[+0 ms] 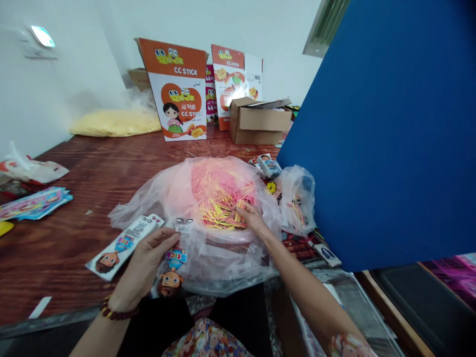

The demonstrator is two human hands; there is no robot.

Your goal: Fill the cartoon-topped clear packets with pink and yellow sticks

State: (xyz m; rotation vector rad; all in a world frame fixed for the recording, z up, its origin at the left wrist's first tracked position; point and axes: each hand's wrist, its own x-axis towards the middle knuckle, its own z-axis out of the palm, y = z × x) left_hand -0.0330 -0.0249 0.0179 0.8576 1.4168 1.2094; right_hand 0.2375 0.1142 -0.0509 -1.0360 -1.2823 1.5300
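Observation:
A large translucent plastic bag (148,186) lies open on the table before me, full of thin pink and yellow sticks (219,208). My right hand (251,217) is at the near right part of the pile, its fingers closed on a few yellow and pink sticks. In my left hand (150,255), pinched between thumb and fingers near its top edge, is a small clear packet (174,263) printed with a cartoon face and the word Stick. Just left of that hand, a stack of similar packets (119,248) rests on the tabletop.
Orange-and-white cartons (186,94) and an open brown box (264,124) stand at the back. A tall blue panel (386,139) closes off the right side. Near it sits a small clear bag (297,198). Tissues (33,168), colourful wrappers (40,203) and a yellow bundle (115,123) are leftward.

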